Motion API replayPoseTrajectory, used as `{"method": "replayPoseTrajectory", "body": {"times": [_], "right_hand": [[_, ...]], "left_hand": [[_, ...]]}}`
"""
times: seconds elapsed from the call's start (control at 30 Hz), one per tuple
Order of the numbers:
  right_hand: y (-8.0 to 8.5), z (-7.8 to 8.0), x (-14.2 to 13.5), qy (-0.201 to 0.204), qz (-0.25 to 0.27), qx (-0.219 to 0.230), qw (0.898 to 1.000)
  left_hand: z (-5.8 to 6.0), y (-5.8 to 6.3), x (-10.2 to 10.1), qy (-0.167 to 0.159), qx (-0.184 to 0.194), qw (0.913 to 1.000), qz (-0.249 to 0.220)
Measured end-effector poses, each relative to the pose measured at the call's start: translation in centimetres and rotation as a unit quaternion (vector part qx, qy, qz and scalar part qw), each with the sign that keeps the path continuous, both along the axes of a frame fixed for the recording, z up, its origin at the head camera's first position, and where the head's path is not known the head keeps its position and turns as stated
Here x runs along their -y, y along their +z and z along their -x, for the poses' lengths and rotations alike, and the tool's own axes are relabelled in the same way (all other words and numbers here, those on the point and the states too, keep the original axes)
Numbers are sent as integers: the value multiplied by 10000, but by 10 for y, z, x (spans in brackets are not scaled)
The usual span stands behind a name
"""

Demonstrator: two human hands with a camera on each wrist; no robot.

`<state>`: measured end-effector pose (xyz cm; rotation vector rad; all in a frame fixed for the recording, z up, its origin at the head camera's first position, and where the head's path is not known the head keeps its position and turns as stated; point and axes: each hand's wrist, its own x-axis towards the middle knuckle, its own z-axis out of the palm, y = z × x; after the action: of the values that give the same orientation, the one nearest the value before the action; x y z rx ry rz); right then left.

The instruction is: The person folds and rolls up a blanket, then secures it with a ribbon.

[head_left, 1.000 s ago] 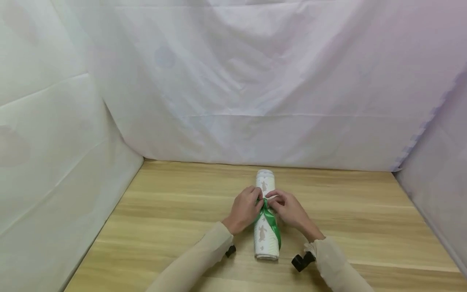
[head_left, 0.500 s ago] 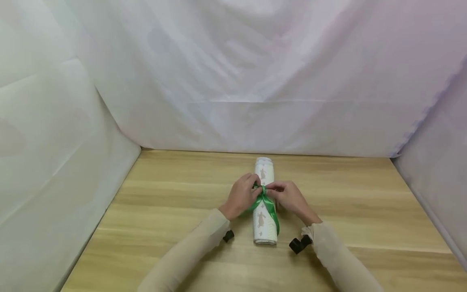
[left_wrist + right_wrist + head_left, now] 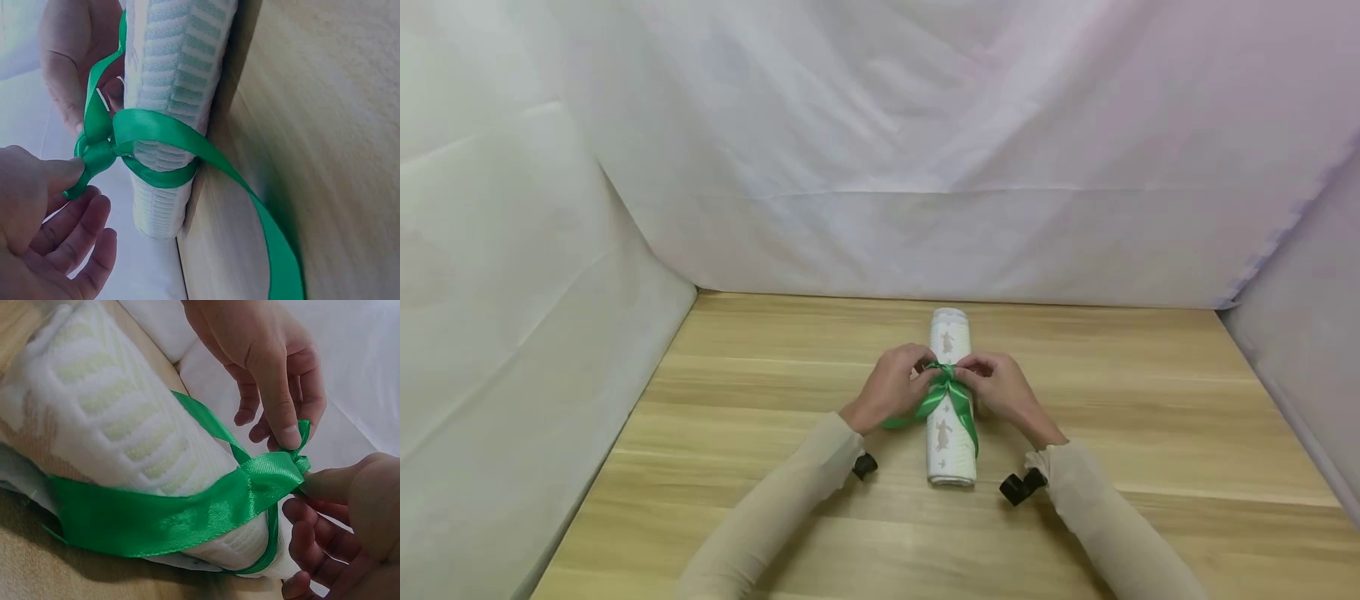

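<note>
A rolled white towel (image 3: pixel 942 454) with brown animal prints and a ribbed weave lies lengthwise on the table. Round its middle runs a shiny green ribbon (image 3: pixel 961 408), gathered in a knot on top. My left hand (image 3: pixel 891 387) pinches a small ribbon loop at the knot between thumb and forefinger, its other fingers loosely bent. From the opposite side, my right hand (image 3: pixel 1003 387) pinches the ribbon with thumb and fingertips, close against the knot. Two ribbon tails hang toward me; in the left wrist view one long tail (image 3: pixel 275 250) trails onto the wood.
The wooden table (image 3: pixel 760 350) has white cloth walls (image 3: pixel 880 242) at its back and both sides. Black camera mounts (image 3: pixel 1017 488) sit under both cuffed sleeves, low beside the near end of the roll.
The head view has tilted, so roll and hands appear higher. The hands keep working at the knot; the left ribbon tail now spreads out left of the roll, under the left hand.
</note>
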<state>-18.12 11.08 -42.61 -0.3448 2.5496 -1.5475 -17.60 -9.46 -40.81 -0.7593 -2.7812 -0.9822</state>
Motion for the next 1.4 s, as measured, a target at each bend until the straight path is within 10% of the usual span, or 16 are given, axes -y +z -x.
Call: {"method": "replayPoseTrajectory", "body": {"times": [0.87, 1.4], "right_hand": [[3, -8, -21, -269, -230, -131, 9993], [-19, -25, -45, -321, -703, -117, 9969]], "left_hand": [[1, 4, -5, 53, 529, 9959, -728], [-10, -18, 11, 528, 1389, 9851, -865]]}}
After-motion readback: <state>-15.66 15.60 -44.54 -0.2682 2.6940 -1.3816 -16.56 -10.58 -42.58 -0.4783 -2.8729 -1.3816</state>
